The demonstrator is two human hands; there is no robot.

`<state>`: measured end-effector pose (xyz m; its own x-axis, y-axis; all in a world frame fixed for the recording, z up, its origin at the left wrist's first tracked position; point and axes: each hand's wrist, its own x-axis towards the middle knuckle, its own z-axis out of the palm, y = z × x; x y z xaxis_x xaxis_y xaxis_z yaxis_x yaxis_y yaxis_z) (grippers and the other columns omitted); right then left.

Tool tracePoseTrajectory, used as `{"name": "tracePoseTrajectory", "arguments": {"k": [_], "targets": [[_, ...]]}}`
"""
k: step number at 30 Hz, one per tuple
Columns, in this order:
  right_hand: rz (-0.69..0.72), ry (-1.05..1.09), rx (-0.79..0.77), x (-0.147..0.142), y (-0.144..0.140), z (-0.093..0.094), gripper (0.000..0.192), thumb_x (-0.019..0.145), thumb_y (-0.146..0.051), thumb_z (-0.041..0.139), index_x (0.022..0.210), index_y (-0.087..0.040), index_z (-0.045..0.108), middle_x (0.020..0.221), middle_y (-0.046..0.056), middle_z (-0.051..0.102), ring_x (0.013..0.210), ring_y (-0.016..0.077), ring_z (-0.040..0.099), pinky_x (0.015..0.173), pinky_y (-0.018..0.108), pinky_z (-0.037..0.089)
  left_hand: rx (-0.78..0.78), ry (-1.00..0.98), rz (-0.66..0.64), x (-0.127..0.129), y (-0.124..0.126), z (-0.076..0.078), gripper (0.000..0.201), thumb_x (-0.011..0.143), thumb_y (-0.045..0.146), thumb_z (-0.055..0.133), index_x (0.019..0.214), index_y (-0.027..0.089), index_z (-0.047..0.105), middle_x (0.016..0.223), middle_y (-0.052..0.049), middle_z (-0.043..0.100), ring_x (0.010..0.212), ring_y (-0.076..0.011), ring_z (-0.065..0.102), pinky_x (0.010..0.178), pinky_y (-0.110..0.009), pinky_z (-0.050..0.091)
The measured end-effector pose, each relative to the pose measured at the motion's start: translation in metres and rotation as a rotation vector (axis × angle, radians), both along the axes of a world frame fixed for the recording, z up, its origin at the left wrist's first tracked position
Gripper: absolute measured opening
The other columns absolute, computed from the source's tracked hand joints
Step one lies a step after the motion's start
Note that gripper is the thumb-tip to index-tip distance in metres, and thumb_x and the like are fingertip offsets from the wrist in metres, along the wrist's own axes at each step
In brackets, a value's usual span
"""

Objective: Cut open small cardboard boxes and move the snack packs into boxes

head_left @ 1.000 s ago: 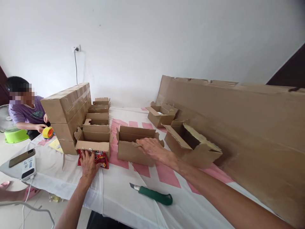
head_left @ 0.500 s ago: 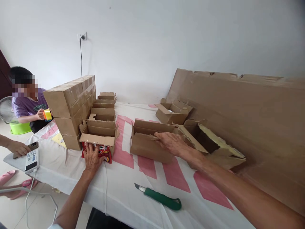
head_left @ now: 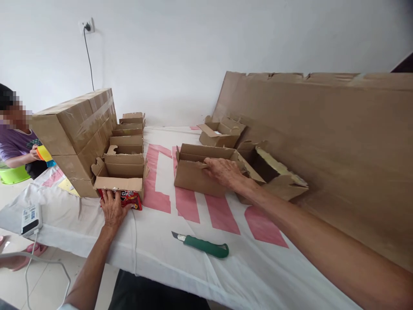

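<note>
My left hand [head_left: 112, 207] lies flat on a red snack packet [head_left: 128, 199] that pokes out from under an open cardboard box [head_left: 120, 173] at the front of a row of similar boxes. My right hand [head_left: 223, 171] rests on the near rim of another open cardboard box [head_left: 196, 172] in the middle of the table, fingers curled over its edge. A green-handled utility knife [head_left: 204, 245] lies on the white and pink cloth [head_left: 155, 241] between my arms, touched by neither hand.
A stack of taped cartons [head_left: 72, 137] stands at the left. Two open, torn boxes [head_left: 272, 174] [head_left: 221, 133] sit by a large cardboard sheet [head_left: 322, 142] leaning at the right. A person in purple [head_left: 16, 142] holds a tape roll [head_left: 43, 153] at far left. A power bank [head_left: 30, 217] lies near the table's edge.
The view has shifted and dropped slightly. Both my hands stay on the same packet and box. The other person's hand and the phone at the left edge are gone from view.
</note>
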<state>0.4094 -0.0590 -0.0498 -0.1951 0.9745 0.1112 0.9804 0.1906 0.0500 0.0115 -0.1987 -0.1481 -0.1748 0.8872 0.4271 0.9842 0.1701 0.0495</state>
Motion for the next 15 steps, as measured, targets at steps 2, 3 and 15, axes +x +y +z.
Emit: {"name": "tracePoseTrajectory", "arguments": {"k": [2,3,15], "targets": [[0.024,0.026,0.016,0.003,0.002,-0.003,0.020,0.102,-0.030,0.054,0.111,-0.020,0.070,0.108,0.017,0.077,0.099,0.0322,0.072,0.070,0.035,0.042,-0.003,0.014,0.009,0.000,-0.001,0.002,0.075,0.082,0.062,0.082,0.136,0.012,0.068,0.142,-0.031,0.059,0.145,-0.0556,0.045,0.106,-0.061,0.045],[0.053,0.044,0.029,0.006,0.003,-0.005,0.020,0.102,-0.030,0.056,0.112,-0.021,0.070,0.111,0.016,0.077,0.101,0.0323,0.071,0.072,0.036,0.043,-0.006,0.020,0.015,0.000,-0.001,0.002,0.076,0.082,0.063,0.083,0.136,0.012,0.068,0.142,-0.032,0.059,0.145,-0.0558,0.045,0.107,-0.061,0.045],[0.972,1.335,-0.463,-0.127,-0.164,0.075,0.060,0.099,-0.077,0.056,0.090,-0.019,0.072,0.093,0.006,0.072,0.086,0.0192,0.068,0.081,0.033,0.057,-0.028,0.010,0.029,0.005,-0.004,-0.010,0.074,0.088,0.062,0.077,0.143,0.014,0.066,0.152,-0.030,0.057,0.150,-0.0542,0.043,0.110,-0.058,0.044]]}}
